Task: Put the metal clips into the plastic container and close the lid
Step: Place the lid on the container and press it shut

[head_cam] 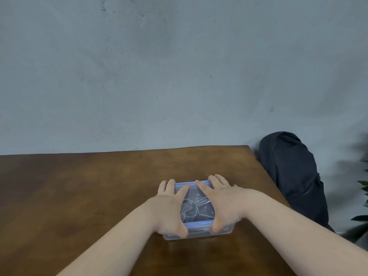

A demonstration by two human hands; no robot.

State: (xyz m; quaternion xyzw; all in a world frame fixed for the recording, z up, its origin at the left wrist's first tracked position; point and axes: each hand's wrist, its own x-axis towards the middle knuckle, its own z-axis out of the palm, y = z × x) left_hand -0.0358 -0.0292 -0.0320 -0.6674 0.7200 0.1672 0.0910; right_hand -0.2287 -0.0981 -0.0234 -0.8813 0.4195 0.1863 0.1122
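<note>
While lidded, container (196, 234) with clips (196, 208)

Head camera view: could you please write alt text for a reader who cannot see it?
Both hands, left hand and right hand, press the lid onto a clear plastic container holding metal clips, on a brown wooden table. A dark bag sits beyond the table's right edge.

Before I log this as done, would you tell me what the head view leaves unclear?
- Lid seal: the left hand and right hand cover both sides, so whether it is snapped shut all round cannot be told.
- Clips: seen through the cloudy lid between the hands; their count is unreadable.
- Container side walls: hidden by the palms.
- Dark bag: its base is hidden behind the table.
- Plant: blurred and cropped by the right edge.
</note>
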